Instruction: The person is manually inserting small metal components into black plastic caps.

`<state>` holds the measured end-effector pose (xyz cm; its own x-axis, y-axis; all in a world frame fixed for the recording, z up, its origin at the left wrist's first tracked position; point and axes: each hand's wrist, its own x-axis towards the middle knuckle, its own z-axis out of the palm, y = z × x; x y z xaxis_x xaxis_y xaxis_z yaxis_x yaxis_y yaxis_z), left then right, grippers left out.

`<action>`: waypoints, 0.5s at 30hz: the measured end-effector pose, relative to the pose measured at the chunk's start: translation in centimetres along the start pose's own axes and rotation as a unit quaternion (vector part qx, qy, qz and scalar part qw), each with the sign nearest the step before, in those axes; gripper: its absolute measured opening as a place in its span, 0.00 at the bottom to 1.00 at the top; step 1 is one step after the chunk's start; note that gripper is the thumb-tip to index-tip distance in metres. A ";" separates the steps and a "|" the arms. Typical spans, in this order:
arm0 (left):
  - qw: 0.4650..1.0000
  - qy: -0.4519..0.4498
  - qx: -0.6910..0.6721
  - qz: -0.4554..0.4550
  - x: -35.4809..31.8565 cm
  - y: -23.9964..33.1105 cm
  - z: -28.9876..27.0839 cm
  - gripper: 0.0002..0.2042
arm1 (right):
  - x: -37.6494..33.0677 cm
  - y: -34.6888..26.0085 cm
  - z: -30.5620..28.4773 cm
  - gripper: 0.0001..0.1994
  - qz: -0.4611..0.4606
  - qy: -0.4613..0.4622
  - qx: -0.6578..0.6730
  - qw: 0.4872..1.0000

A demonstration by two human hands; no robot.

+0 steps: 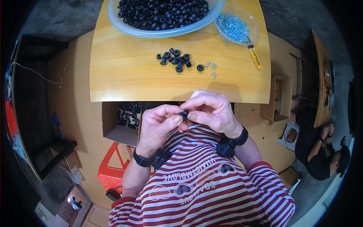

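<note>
My left hand point(160, 123) and my right hand point(213, 109) meet just off the table's near edge, in front of my striped top. Between the fingertips of both is a small round black part point(184, 114), mostly hidden by the fingers. Thumb and forefinger of each hand are pinched on it. On the wooden table point(128, 83) beyond lies a loose cluster of similar black parts point(175, 60), with a single black ring-shaped one point(200, 67) to its right. Beside that are a few tiny silver pieces point(211, 66), perhaps screws.
At the table's far side stands a wide bowl point(159, 34) heaped with black parts. Right of it are a clear tub point(256, 32) of tiny shiny pieces and a yellow-handled tool point(255, 57). Below the table sits a cardboard box point(121, 135) near a red stool point(109, 172). Another person point(321, 160) sits at right.
</note>
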<state>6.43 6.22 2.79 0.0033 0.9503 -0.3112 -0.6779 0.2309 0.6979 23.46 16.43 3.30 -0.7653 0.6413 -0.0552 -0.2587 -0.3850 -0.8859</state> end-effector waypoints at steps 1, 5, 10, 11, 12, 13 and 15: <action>1.000 0.000 0.000 0.000 0.0 0.1 -0.1 0.08 | 0.1 0.0 -0.1 0.11 0.000 -0.001 -0.011 1.000; 0.999 0.009 -0.015 -0.040 0.0 0.5 0.1 0.10 | 0.5 0.0 -0.9 0.10 -0.076 -0.033 -0.159 0.984; 0.999 0.001 -0.035 -0.031 0.1 0.5 0.0 0.10 | 0.8 -0.3 -0.9 0.07 -0.096 -0.036 -0.190 0.976; 0.999 0.003 -0.029 -0.035 0.1 0.5 0.0 0.10 | 0.8 -0.5 -0.9 0.07 -0.096 -0.037 -0.190 0.976; 0.999 0.006 -0.024 -0.038 0.1 0.5 0.0 0.10 | 0.8 -0.8 -0.8 0.06 -0.095 -0.045 -0.199 0.974; 0.999 0.007 -0.024 -0.038 0.0 0.6 0.1 0.10 | 0.8 -1.0 -0.7 0.05 -0.094 -0.052 -0.207 0.972; 0.999 0.022 -0.014 -0.043 -0.1 0.6 0.3 0.10 | 0.9 -1.3 -0.8 0.05 -0.097 -0.061 -0.226 0.967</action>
<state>6.22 6.36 3.46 0.0303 0.9173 -0.3970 -0.6971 0.3041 0.6493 23.58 18.00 4.06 -0.7985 0.5795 0.1629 -0.1421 0.0815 -0.9865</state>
